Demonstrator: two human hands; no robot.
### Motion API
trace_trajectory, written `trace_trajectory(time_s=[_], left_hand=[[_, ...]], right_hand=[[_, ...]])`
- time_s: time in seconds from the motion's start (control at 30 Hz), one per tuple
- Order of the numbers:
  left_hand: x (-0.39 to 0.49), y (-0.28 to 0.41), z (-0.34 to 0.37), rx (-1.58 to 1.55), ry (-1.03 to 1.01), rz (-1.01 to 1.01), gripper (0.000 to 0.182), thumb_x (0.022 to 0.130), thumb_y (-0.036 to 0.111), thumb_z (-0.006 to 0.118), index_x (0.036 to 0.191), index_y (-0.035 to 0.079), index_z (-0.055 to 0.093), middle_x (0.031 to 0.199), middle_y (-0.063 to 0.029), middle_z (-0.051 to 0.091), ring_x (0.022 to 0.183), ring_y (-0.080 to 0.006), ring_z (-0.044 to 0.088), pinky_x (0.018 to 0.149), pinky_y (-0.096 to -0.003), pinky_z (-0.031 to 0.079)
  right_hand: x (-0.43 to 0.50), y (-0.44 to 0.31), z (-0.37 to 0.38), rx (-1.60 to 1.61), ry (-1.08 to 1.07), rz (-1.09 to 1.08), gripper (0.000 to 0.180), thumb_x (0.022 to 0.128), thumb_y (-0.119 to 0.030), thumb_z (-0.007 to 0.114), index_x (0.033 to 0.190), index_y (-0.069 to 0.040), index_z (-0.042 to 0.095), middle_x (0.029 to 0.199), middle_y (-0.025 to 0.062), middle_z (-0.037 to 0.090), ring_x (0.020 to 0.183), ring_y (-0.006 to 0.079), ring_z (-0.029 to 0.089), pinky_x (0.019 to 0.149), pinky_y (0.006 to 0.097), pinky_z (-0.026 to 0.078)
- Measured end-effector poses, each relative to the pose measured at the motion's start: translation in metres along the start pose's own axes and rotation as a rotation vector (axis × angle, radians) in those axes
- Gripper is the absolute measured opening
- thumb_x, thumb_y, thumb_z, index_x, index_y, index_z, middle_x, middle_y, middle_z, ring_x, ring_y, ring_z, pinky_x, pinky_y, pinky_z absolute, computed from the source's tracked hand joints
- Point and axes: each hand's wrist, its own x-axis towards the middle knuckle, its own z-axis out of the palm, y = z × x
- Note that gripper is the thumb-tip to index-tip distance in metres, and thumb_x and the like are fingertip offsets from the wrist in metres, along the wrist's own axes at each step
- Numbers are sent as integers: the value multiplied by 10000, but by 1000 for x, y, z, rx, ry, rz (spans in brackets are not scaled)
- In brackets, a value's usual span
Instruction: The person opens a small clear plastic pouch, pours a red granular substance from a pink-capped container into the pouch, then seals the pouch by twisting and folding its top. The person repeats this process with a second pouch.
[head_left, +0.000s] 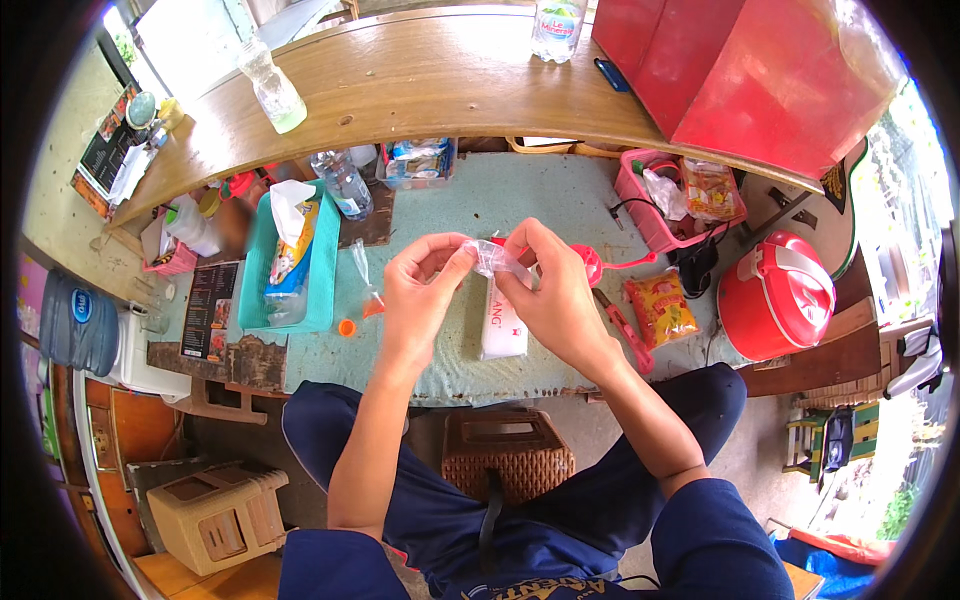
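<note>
My left hand and my right hand are raised over the table, close together. A piece of thin, clear plastic, apparently a small bag, is pinched between the fingertips of both. Beneath them lies a white plastic-wrapped pack with red printing, partly covered by my right hand. Left of my left hand is a small clear bag with orange contents, near an orange cap. A pink round utensil with a long handle sits just beyond my right hand, partly hidden by it.
A pink-handled knife-like tool and a yellow packet lie to the right, before a red lidded container. A pink basket stands behind. At left are a teal basket and a plastic bottle. A wooden shelf overhangs the back.
</note>
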Motion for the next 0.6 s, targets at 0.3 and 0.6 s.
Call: trace_trajectory(time_s=[0.3, 0.6], left_hand=[[4, -2, -10, -36, -44, 75, 140, 963, 58, 701, 1099, 28, 713, 879, 20, 698, 779, -23, 571, 682, -199, 438], [6, -4, -12, -54, -78, 90, 127, 990, 74, 669, 1114, 43, 669, 853, 46, 627, 762, -20, 521, 665, -195, 399]], right_hand=[[0, -6, -4, 265, -282, 70, 215, 963, -155, 710, 1016, -19, 554, 923, 82, 671, 805, 96, 638, 690, 263, 479], [6, 4, -2, 496, -232, 235, 218, 971, -122, 705, 1127, -14, 597, 938, -4, 638, 841, 29, 567, 725, 209, 457]])
